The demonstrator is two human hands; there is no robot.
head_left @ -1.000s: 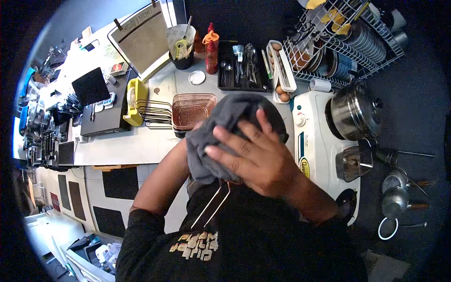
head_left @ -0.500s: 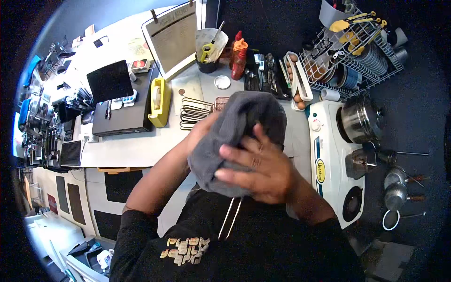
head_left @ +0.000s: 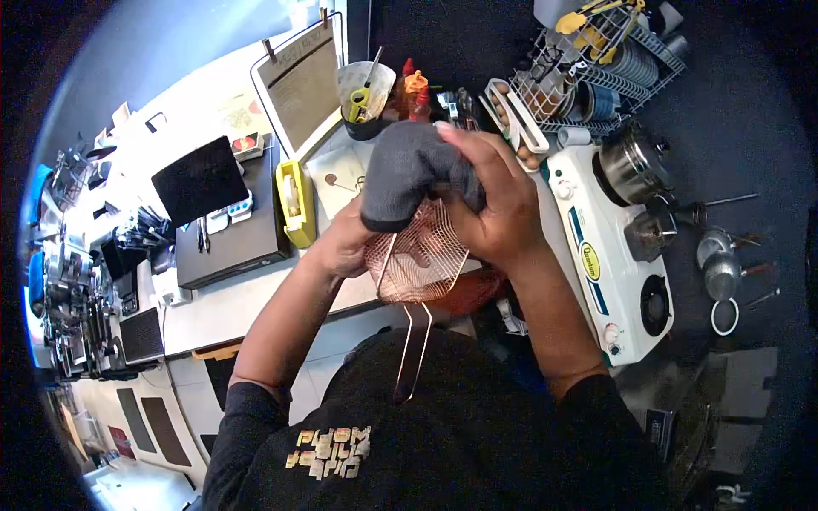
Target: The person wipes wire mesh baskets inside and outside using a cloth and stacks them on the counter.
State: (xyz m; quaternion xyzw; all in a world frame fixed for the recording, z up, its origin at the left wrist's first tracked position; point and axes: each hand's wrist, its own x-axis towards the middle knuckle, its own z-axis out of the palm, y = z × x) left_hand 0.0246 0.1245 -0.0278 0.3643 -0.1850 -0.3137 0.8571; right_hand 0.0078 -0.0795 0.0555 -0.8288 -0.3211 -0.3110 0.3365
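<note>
A copper-coloured wire mesh frying basket (head_left: pixel 417 268) is held up before my chest, its long wire handle (head_left: pixel 415 349) pointing down toward my shirt. Over the basket's far part drapes a dark grey cloth (head_left: pixel 409 170). My left hand (head_left: pixel 341 243) is closed around the basket's left side, at the cloth's lower edge; its fingers are partly hidden behind the mesh. On the other side, my right hand (head_left: pixel 494 200) presses the cloth against the basket, fingers bent over the top and thumb near the mesh.
A white two-burner gas stove (head_left: pixel 588 255) with a steel pot (head_left: pixel 635 170) stands at the right. Behind it are a dish rack (head_left: pixel 588 77) and an egg tray (head_left: pixel 515 128). A yellow tape dispenser (head_left: pixel 295 204), a menu board (head_left: pixel 302 94) and a black cash drawer (head_left: pixel 230 247) stand left.
The cloth has bunched toward the far end, uncovering the mesh of the basket. My right hand has moved up and right, from the cloth's front to its far right side.
</note>
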